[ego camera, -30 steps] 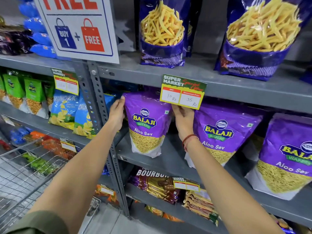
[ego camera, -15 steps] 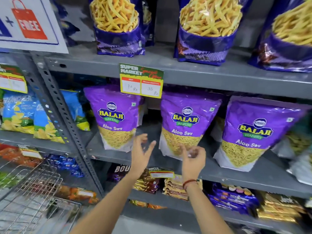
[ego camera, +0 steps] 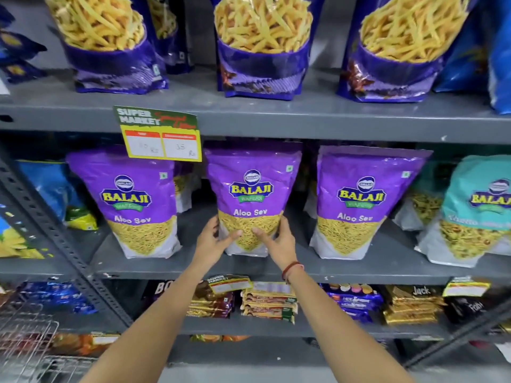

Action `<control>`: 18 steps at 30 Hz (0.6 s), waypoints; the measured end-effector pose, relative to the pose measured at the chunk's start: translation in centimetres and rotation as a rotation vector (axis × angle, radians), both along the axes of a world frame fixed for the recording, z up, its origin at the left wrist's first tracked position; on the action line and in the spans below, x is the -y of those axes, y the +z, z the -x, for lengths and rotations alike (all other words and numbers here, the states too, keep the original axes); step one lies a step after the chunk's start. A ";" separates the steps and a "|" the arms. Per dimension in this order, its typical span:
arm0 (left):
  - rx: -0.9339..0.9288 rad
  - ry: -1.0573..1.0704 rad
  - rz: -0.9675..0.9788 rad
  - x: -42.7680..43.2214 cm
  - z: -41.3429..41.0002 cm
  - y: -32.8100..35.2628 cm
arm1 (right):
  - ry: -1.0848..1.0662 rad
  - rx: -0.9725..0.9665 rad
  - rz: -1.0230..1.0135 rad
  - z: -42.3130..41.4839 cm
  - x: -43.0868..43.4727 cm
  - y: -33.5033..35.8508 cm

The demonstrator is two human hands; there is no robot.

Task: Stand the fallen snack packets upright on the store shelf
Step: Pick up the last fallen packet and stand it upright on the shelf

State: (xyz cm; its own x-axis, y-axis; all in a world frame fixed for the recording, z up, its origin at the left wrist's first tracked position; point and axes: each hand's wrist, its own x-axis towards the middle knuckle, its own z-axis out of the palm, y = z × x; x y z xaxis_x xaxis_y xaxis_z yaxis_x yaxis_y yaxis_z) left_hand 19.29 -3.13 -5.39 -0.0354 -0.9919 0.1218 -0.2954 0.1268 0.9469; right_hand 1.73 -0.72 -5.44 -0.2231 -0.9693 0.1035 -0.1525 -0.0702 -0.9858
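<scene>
Three purple Aloo Sev packets stand upright in a row on the grey middle shelf [ego camera: 276,268]. My left hand [ego camera: 211,240] and my right hand [ego camera: 279,240] clasp the lower part of the middle purple packet [ego camera: 253,194], one on each side, thumbs across its clear window. The left purple packet [ego camera: 130,200] and the right purple packet [ego camera: 356,203] stand free on either side. More purple packets show behind them in the shadow.
A price tag [ego camera: 160,134] hangs from the upper shelf edge, above the left packet. Big packets of yellow sticks [ego camera: 262,45] fill the top shelf. A teal packet [ego camera: 478,208] stands at far right, blue packets at left. Biscuit packs lie below; a wire trolley [ego camera: 27,344] is at lower left.
The view has shifted right. My hands, free and below the shelf edge half a second ago, have risen and taken hold of the middle purple packet; earlier they held the left one.
</scene>
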 end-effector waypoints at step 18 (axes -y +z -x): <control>0.154 -0.279 0.026 -3.1 17.3 -1.6 | -0.549 0.006 0.019 17.1 -5.3 1.7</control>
State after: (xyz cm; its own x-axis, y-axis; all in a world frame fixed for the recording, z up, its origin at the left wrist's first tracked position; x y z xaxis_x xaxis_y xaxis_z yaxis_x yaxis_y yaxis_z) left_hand 1.98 -0.01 -6.95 -0.3252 -0.9382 0.1187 -0.3853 0.2461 0.8894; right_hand -15.41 4.60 -3.79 -0.6965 -0.7080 0.1167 -0.1661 0.0008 -0.9861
